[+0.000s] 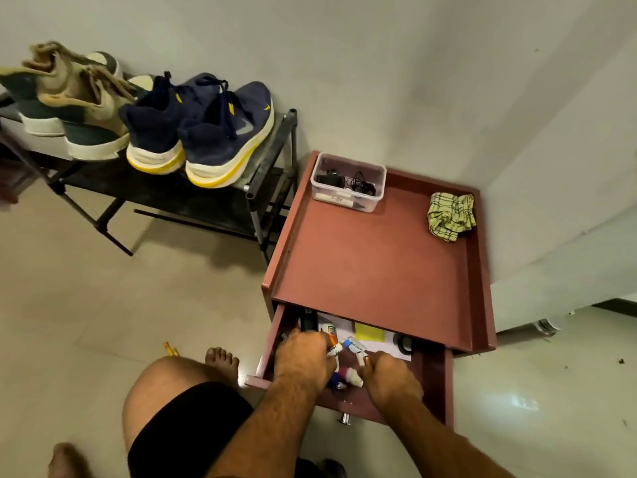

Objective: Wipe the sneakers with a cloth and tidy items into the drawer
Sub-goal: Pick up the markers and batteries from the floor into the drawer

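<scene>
While your left hand (pixel 303 360) grips a white tube (pixel 333 350) and your right hand (pixel 393 376) pinches another small tube inside the open drawer (pixel 434 381), cloth (pixel 451 217) lying on the worktop (pixel 372 263), crowded tubes may jam the drawer shut.

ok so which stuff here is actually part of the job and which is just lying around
Part of the job:
navy sneakers
green-and-tan sneakers
yellow checked cloth
open drawer
small tubes
left hand
right hand

Lying about:
clear box of cables
shoe rack
</scene>
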